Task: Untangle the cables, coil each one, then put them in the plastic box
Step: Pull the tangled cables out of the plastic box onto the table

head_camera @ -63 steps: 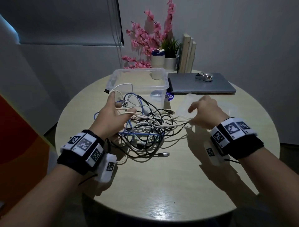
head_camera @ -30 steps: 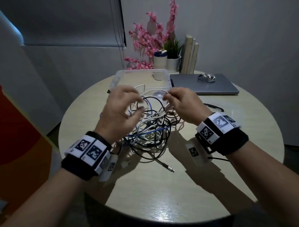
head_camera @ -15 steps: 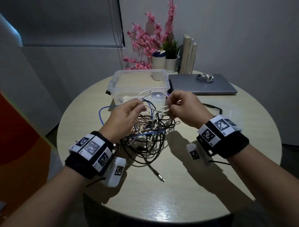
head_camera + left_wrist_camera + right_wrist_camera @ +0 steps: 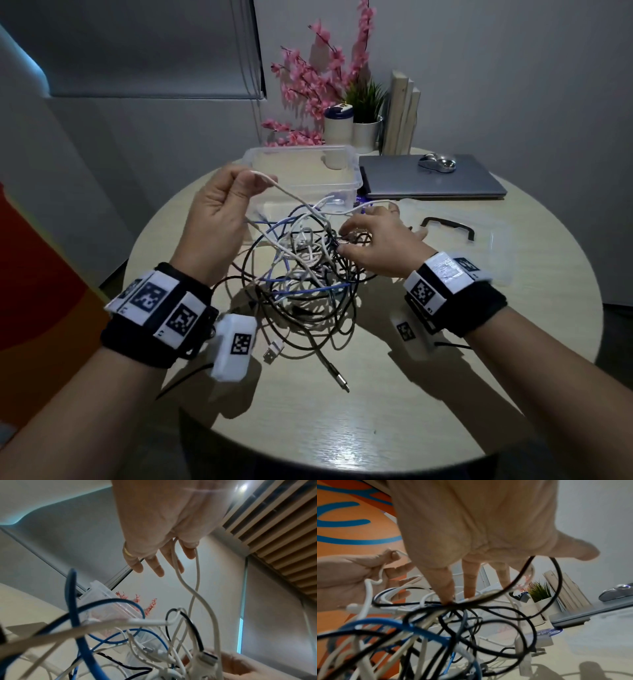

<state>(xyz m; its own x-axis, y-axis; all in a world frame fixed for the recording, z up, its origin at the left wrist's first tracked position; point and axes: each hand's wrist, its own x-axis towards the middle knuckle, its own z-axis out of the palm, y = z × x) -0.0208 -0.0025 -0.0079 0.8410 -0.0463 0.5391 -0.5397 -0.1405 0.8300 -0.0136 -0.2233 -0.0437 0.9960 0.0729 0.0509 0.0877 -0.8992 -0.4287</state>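
A: Starting with the room: what carries everything?

B: One round, pale wood-grain tabletop [image 4: 394,411] set against grey walls, with a lowered blind at the upper left and an orange panel at the left edge. Along its far side stand pink blossom branches [image 4: 318,78], a small potted plant [image 4: 366,113], some upright pale boards [image 4: 402,113], and a closed grey laptop [image 4: 435,178] with a mouse [image 4: 438,161] resting on it.

A: And the plastic box?

B: The plastic box [image 4: 305,171] sits open behind the cables, left of the laptop. Its clear lid [image 4: 486,246], with a dark handle, lies flat to the right.

A: Where are the cables?

B: The cables [image 4: 301,274], white, black and blue, lie tangled in one heap at the tabletop's middle, in front of the box; none is coiled.

A: The hands?

B: The left hand [image 4: 219,212] is raised above the heap, thumb and forefinger pinching a white cable [image 4: 294,195] that runs down into the tangle, the other fingers loosely extended. The right hand [image 4: 380,243] is lower, palm down, its fingers spread and reaching into the knot's right side, fingertips touching black strands; whether it actually grips one I cannot tell.
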